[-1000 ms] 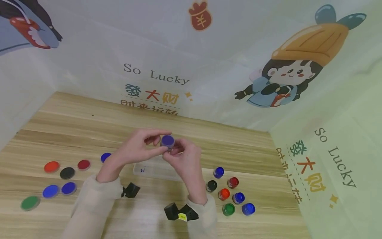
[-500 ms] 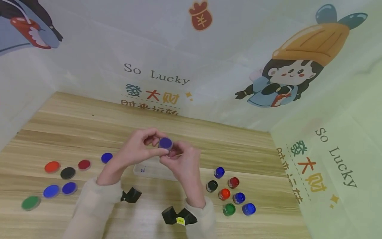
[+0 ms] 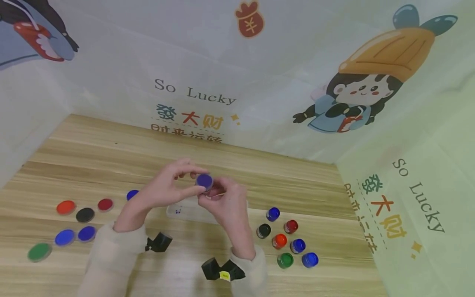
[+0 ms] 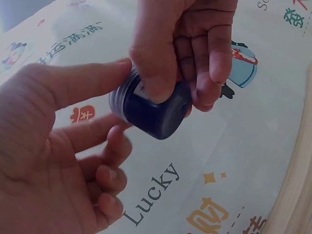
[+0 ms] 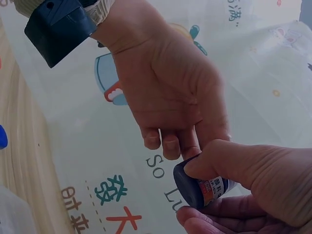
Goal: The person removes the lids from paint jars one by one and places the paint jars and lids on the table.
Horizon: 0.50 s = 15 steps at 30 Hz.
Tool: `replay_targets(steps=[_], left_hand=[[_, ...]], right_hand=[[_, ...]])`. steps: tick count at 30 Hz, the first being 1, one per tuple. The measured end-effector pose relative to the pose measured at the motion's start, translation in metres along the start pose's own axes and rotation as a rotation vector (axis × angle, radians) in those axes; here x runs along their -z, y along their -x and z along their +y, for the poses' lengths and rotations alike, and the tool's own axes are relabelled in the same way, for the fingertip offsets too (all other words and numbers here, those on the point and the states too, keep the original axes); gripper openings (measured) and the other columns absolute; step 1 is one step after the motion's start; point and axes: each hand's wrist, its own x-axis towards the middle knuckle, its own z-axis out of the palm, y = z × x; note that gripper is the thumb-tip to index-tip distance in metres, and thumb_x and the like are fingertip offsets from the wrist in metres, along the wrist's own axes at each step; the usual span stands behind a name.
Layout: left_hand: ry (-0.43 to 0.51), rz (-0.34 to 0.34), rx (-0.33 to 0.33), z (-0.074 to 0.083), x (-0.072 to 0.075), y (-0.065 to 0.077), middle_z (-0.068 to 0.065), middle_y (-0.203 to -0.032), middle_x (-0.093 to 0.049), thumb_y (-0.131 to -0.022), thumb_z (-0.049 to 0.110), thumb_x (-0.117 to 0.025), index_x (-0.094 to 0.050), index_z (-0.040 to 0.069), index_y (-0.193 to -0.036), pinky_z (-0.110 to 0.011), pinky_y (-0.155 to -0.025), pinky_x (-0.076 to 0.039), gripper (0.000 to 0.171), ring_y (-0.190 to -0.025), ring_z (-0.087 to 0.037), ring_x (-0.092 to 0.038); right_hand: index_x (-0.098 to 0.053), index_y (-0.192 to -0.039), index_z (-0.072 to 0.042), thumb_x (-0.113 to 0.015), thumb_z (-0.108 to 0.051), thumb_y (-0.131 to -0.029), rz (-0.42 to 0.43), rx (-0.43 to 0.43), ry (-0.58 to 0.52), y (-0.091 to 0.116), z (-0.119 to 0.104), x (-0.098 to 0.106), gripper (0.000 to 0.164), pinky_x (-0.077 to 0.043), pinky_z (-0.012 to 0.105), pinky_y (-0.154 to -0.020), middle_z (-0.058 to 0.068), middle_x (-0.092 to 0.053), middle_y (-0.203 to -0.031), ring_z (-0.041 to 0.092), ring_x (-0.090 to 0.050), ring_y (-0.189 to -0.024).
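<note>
Above the middle of the table, both hands meet at a small dark blue paint jar (image 3: 204,182). My left hand (image 3: 163,183) pinches its clear ridged lid (image 4: 118,101) between thumb and index finger, the other fingers loosely bent. My right hand (image 3: 228,202) grips the jar's body, its thumb over the label in the left wrist view. The right wrist view shows the jar's dark base and an orange and white label (image 5: 213,187), partly covered by the fingers. The lid sits on the jar.
Several open paint jars, including a green one (image 3: 285,260) and a black one (image 3: 264,231), stand at the right. Loose round lids, among them a red one (image 3: 66,207), lie at the left. A translucent case (image 3: 193,212) lies beneath the hands. Printed cloth (image 3: 278,62) encloses the table.
The jar and both hands have shifted slightly left and down. My left index finger curled in, then stretched out again along the lid. The jars and loose lids have stayed put.
</note>
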Motion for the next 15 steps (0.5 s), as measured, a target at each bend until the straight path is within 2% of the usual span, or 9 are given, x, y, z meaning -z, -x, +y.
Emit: replay_targets(steps=[4,6,8,11,13,15], left_hand=[[-0.083,0.073,0.074,0.0052,-0.0046,0.0001,0.001,-0.084,-0.057,-0.068,0.012,-0.084,-0.064,0.007,-0.089,-0.029,-0.068,-0.033,0.029,-0.077,-0.015,-0.042],[-0.108,0.073,0.096,0.0064,-0.0051,0.0006,0.0,-0.087,-0.057,-0.068,0.016,-0.085,-0.063,0.008,-0.092,-0.03,-0.069,-0.033,0.034,-0.079,-0.016,-0.042],[-0.109,0.055,0.069,0.0049,-0.0036,0.0017,-0.001,-0.089,-0.055,-0.07,0.014,-0.082,-0.064,0.005,-0.099,-0.03,-0.07,-0.034,0.036,-0.082,-0.016,-0.043],[-0.08,0.024,-0.007,0.0014,-0.0006,0.0028,-0.001,-0.09,-0.055,-0.074,0.005,-0.077,-0.066,0.001,-0.108,-0.031,-0.073,-0.036,0.036,-0.085,-0.015,-0.046],[-0.073,0.027,-0.032,0.0001,-0.0001,0.0031,-0.001,-0.089,-0.056,-0.074,0.001,-0.076,-0.067,0.001,-0.105,-0.031,-0.073,-0.036,0.032,-0.085,-0.016,-0.047],[-0.079,0.043,-0.018,0.001,-0.0006,0.0026,0.0,-0.089,-0.058,-0.073,0.003,-0.078,-0.068,0.004,-0.099,-0.03,-0.073,-0.035,0.028,-0.085,-0.016,-0.046]], right_hand=[[-0.069,-0.093,0.002,-0.075,-0.003,-0.071,0.002,-0.005,0.009,0.0013,-0.0005,-0.0011,0.024,-0.049,0.015,-0.058,0.011,-0.068,-0.08,0.019,-0.065,-0.068],[-0.069,-0.094,0.002,-0.076,-0.003,-0.07,-0.002,-0.01,0.014,0.0017,-0.0001,-0.0018,0.025,-0.049,0.015,-0.059,0.011,-0.067,-0.082,0.02,-0.065,-0.069],[-0.069,-0.094,0.002,-0.076,-0.003,-0.071,-0.006,-0.009,0.017,0.0016,0.0004,-0.0023,0.025,-0.049,0.016,-0.059,0.011,-0.067,-0.081,0.019,-0.065,-0.069],[-0.069,-0.093,0.001,-0.076,-0.005,-0.072,-0.011,-0.008,0.013,0.0012,0.0011,-0.0028,0.023,-0.049,0.016,-0.059,0.009,-0.067,-0.08,0.017,-0.064,-0.068],[-0.069,-0.093,0.001,-0.075,-0.005,-0.072,-0.012,-0.009,0.01,0.001,0.001,-0.0029,0.022,-0.049,0.015,-0.059,0.009,-0.067,-0.078,0.016,-0.064,-0.067],[-0.069,-0.093,0.001,-0.074,-0.004,-0.072,-0.011,-0.008,0.007,0.0011,0.001,-0.0032,0.022,-0.049,0.015,-0.058,0.009,-0.067,-0.079,0.017,-0.064,-0.067]])
